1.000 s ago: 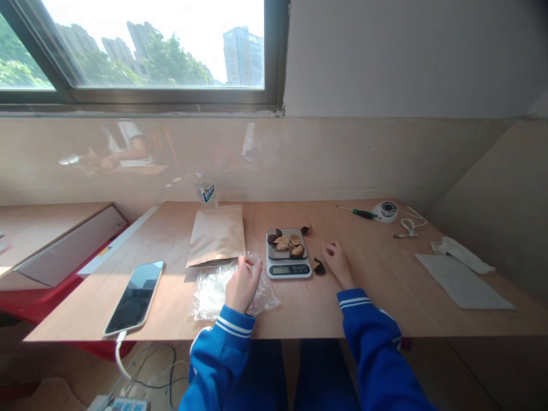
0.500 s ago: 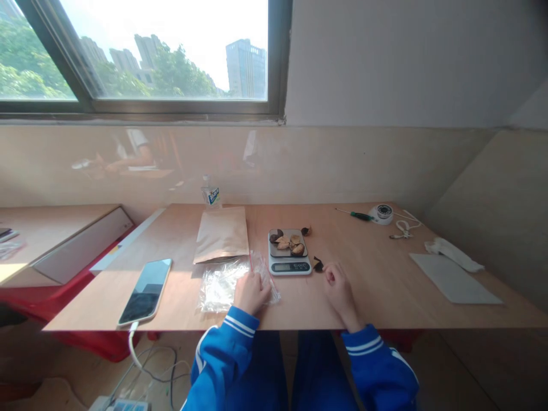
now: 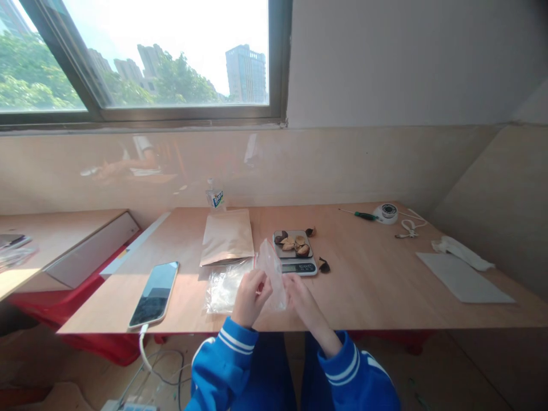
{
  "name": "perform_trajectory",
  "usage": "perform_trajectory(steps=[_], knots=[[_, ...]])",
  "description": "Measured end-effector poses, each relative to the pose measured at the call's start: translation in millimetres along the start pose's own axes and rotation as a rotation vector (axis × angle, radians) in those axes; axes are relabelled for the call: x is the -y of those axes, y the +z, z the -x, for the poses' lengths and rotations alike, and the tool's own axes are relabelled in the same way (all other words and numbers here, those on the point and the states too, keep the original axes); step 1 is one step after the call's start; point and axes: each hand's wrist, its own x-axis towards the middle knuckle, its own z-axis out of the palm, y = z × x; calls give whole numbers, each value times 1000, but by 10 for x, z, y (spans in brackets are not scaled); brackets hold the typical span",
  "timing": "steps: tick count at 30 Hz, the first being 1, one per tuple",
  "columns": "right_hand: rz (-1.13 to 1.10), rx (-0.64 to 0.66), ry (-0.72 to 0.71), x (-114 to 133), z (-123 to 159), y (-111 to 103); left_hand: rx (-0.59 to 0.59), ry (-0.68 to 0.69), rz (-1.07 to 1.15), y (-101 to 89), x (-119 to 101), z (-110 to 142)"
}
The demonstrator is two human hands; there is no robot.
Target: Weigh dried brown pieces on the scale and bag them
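A clear zip bag [image 3: 273, 268] with a red strip is raised between my hands in front of the scale. My left hand [image 3: 252, 297] has its fingers closed on the bag's left side. On the right side, my right hand [image 3: 299, 294] pinches the bag's edge. Behind it is the white digital scale [image 3: 309, 268], partly covered by the bag, with several dried brown pods [image 3: 295, 244] on its plate. One dark piece [image 3: 324, 265] lies just right of the scale, another [image 3: 310, 232] at its back right corner. More clear bags [image 3: 220, 291] lie flat left of my left hand.
A brown paper pouch [image 3: 228, 237] lies behind the bags, a bottle [image 3: 215, 197] beyond it. The phone [image 3: 154, 294] with its cable sits at the front left. To the right are a screwdriver [image 3: 365, 216], a dome camera [image 3: 387, 213], a white sheet [image 3: 464, 278] and a white cloth [image 3: 462, 253].
My left hand has lifted a clear bag off the table. My right hand has moved left from beside the dark piece to the bag's right edge.
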Motion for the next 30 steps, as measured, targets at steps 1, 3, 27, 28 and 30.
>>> perform_trajectory(steps=[1,3,27,28,30], knots=[[-49,49,14,90,-22,2,-9,42,18,-9,-67,-28],[-83,81,2,256,-33,-26,-28,98,45,15,-164,-80],[896,-19,-392,-412,-1271,-780,-526,-198,255,751,325,-99],[910,-16,-397,-434,-1286,-796,-496,-191,251,751,329,-82],[938,-17,-421,-438,-1282,-818,-466,-196,247,738,320,-56]])
